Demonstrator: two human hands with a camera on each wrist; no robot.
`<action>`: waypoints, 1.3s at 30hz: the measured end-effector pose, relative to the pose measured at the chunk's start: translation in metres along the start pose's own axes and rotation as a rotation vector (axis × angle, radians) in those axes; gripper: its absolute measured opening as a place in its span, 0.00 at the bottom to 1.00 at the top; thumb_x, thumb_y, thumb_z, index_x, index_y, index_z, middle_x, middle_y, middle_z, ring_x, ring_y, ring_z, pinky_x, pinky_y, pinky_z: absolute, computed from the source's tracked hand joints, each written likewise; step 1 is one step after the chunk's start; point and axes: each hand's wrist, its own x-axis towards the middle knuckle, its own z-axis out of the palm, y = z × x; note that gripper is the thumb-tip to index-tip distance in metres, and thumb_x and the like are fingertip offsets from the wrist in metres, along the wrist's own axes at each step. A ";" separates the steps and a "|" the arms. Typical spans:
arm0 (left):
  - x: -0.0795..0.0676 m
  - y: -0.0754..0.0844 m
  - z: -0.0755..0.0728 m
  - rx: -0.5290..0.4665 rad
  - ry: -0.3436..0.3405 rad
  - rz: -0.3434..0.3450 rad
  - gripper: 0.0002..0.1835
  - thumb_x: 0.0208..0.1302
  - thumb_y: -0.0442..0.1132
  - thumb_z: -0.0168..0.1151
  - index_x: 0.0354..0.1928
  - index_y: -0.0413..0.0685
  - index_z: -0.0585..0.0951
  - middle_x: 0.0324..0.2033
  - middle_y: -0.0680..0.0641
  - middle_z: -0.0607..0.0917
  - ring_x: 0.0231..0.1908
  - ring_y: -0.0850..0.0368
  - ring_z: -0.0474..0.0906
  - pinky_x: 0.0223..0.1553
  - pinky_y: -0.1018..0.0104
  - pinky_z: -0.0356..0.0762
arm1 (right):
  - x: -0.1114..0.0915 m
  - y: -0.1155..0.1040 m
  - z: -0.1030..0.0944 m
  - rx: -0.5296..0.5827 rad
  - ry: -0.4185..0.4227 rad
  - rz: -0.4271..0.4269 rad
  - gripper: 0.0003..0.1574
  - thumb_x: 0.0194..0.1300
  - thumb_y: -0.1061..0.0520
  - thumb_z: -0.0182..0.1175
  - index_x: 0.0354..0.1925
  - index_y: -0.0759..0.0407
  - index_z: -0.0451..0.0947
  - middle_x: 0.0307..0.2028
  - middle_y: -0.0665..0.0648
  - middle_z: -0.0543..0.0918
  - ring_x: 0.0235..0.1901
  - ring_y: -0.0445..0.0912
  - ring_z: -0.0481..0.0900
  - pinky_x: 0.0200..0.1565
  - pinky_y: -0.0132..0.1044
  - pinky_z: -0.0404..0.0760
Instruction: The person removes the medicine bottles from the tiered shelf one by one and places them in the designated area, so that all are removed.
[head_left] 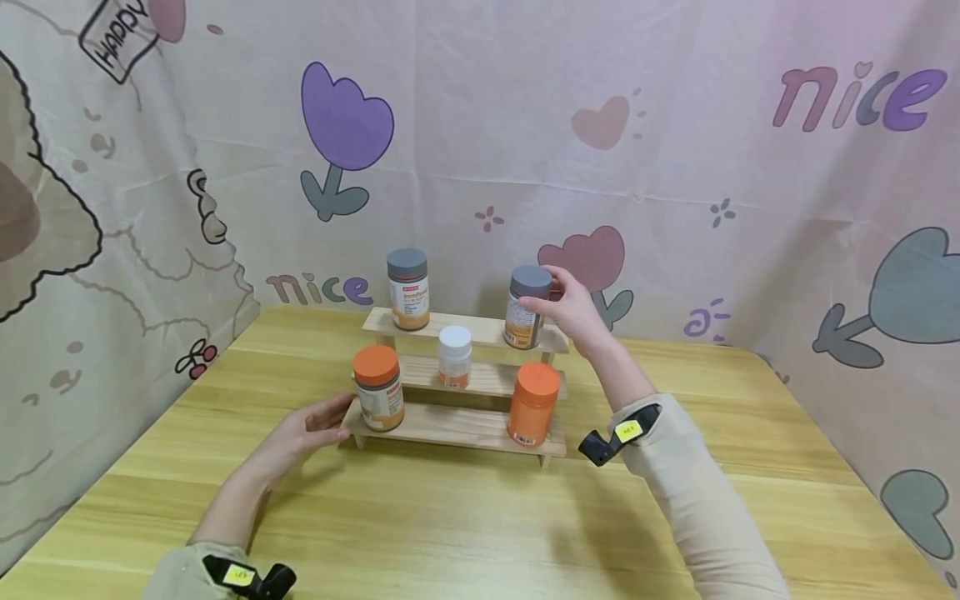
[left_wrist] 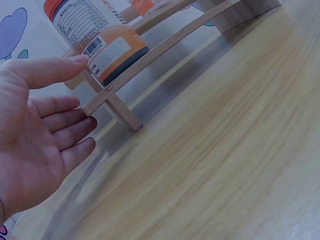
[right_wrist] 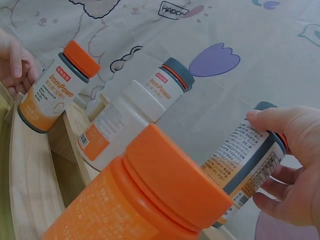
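In the head view, the right hand point(head_left: 576, 312) grips a grey-capped bottle point(head_left: 522, 323) at the right end of the top tier of a wooden rack point(head_left: 457, 423) on the worktop point(head_left: 450, 533).

In the left wrist view, the left hand point(left_wrist: 35, 130), fingers loosely extended, meets the bottom tier's end beside an orange-capped bottle point(left_wrist: 102, 30).

In the right wrist view, thumb and fingers pinch the grey-capped bottle.

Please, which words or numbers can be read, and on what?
"HAPPY": pale patterned cloth backdrop
"nice", twice: same backdrop
"ImmPower": orange-lidded cylindrical bottle with white label; unheld grey-lidded cylindrical bottle
Too small or blurred: other print, including on held grey-lidded bottle; yellow rectangular wrist tags
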 end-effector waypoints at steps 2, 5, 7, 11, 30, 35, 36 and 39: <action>0.000 0.000 0.001 -0.002 0.001 -0.003 0.35 0.64 0.37 0.57 0.66 0.26 0.54 0.66 0.29 0.55 0.64 0.33 0.54 0.50 0.83 0.63 | 0.000 0.000 0.000 -0.011 0.003 0.000 0.40 0.58 0.59 0.63 0.65 0.61 0.58 0.55 0.64 0.69 0.52 0.54 0.68 0.56 0.47 0.69; -0.001 -0.001 0.001 -0.003 0.004 -0.008 0.35 0.64 0.36 0.56 0.67 0.27 0.54 0.66 0.29 0.55 0.64 0.33 0.54 0.50 0.83 0.63 | -0.001 0.001 0.001 -0.044 0.008 -0.001 0.39 0.58 0.57 0.64 0.64 0.59 0.60 0.53 0.63 0.70 0.51 0.53 0.69 0.55 0.47 0.69; -0.001 -0.002 0.001 -0.002 0.004 -0.008 0.35 0.64 0.37 0.57 0.67 0.27 0.54 0.66 0.29 0.55 0.64 0.34 0.54 0.50 0.83 0.63 | -0.001 0.002 0.000 -0.062 0.017 -0.004 0.38 0.57 0.55 0.65 0.63 0.58 0.61 0.53 0.62 0.71 0.51 0.53 0.69 0.53 0.47 0.70; 0.000 -0.003 0.002 -0.006 -0.001 -0.001 0.35 0.64 0.37 0.57 0.66 0.26 0.54 0.66 0.29 0.55 0.64 0.33 0.53 0.50 0.83 0.63 | -0.002 0.006 -0.003 -0.077 0.034 -0.010 0.38 0.56 0.54 0.66 0.62 0.56 0.62 0.52 0.60 0.71 0.49 0.52 0.70 0.51 0.45 0.72; 0.001 0.000 0.001 0.027 0.007 -0.018 0.36 0.65 0.39 0.56 0.67 0.28 0.54 0.66 0.30 0.55 0.64 0.35 0.55 0.60 0.57 0.61 | -0.024 0.018 -0.047 -0.025 0.145 -0.058 0.36 0.59 0.56 0.63 0.62 0.61 0.61 0.49 0.56 0.70 0.47 0.46 0.69 0.46 0.35 0.71; 0.001 0.001 0.001 0.022 0.011 -0.021 0.36 0.65 0.39 0.56 0.67 0.27 0.53 0.66 0.30 0.55 0.64 0.35 0.53 0.61 0.47 0.55 | -0.032 0.023 -0.063 -0.050 0.180 -0.053 0.37 0.59 0.56 0.64 0.62 0.63 0.60 0.48 0.53 0.70 0.46 0.44 0.69 0.47 0.35 0.69; 0.001 0.001 0.001 0.021 0.012 -0.020 0.36 0.65 0.39 0.56 0.67 0.27 0.53 0.66 0.30 0.54 0.65 0.35 0.53 0.61 0.47 0.54 | -0.034 0.024 -0.066 -0.053 0.182 -0.050 0.37 0.59 0.56 0.64 0.62 0.63 0.60 0.48 0.53 0.70 0.46 0.44 0.69 0.47 0.35 0.69; 0.001 0.001 0.001 0.018 0.010 -0.019 0.36 0.66 0.38 0.55 0.67 0.27 0.52 0.66 0.29 0.54 0.65 0.34 0.53 0.61 0.46 0.53 | -0.041 0.028 -0.075 -0.075 0.188 -0.032 0.38 0.59 0.55 0.64 0.63 0.63 0.60 0.48 0.53 0.69 0.45 0.43 0.69 0.48 0.36 0.69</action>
